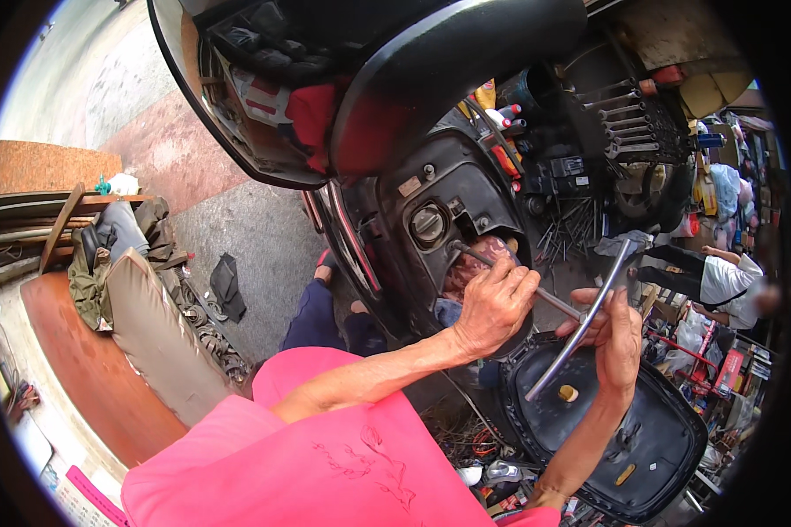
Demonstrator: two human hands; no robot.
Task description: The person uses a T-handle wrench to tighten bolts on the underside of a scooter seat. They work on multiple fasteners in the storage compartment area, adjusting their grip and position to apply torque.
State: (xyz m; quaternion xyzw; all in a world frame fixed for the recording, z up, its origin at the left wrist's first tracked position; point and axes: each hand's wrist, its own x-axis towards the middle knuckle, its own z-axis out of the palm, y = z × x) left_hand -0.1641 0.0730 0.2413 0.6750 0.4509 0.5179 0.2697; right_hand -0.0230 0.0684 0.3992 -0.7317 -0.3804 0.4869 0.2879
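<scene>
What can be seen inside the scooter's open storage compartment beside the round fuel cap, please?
Inside the compartment is reddish patterned material. The left hand and T-handle wrench partly cover it, so what lies beneath them or the material cannot be seen.

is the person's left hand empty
No, the left hand is closed around the straight metal shaft that meets the curved silver bar at the right hand.

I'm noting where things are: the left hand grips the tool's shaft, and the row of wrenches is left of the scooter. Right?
Not quite: the head view shows the row of wrenches right of the scooter. The left hand does grip the tool's shaft.
</scene>
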